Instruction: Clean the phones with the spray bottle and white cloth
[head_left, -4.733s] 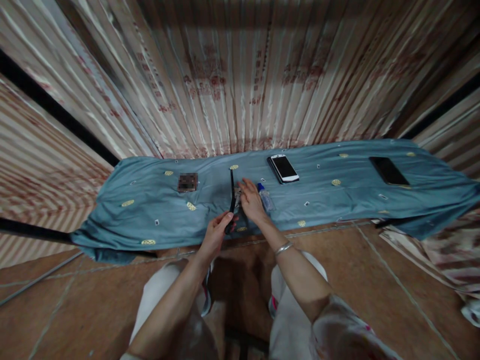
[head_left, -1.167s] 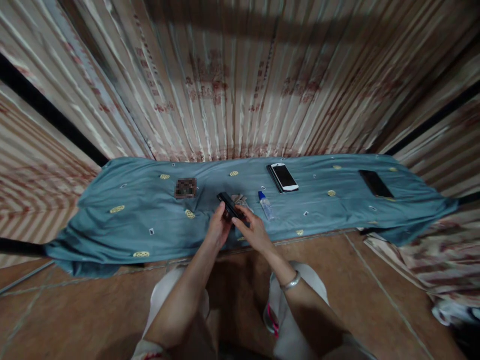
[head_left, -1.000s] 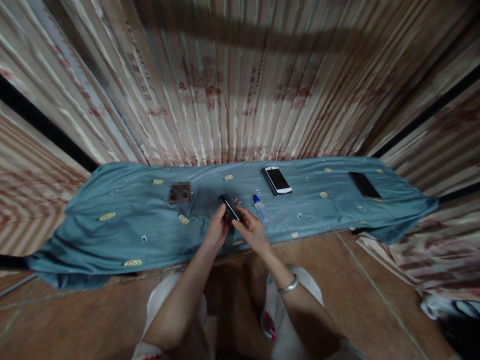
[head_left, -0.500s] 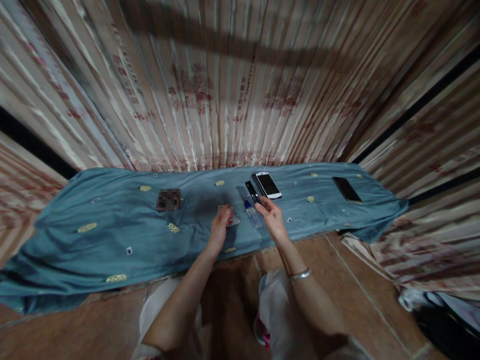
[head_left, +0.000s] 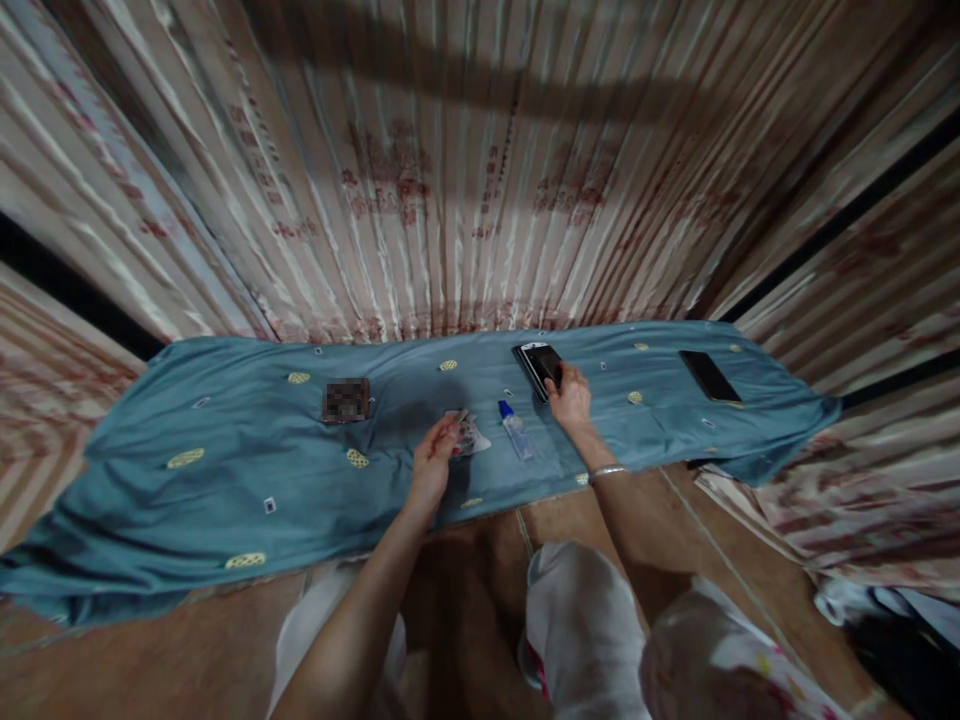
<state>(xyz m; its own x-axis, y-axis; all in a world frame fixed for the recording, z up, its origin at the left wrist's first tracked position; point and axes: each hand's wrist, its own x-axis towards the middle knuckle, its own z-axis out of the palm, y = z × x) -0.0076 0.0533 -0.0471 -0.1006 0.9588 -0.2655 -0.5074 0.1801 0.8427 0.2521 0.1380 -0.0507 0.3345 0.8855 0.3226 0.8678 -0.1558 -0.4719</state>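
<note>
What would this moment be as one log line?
left hand: on small pale wrapper | right hand: on white-edged phone | blue cloth

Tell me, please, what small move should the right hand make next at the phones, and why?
Probably let go and draw back. The right hand rests on the dark phone, which seems to lie on the white phone on the blue cloth. The left hand pinches the small wipe beside the dropper bottle, so the right hand could join it there.
</note>
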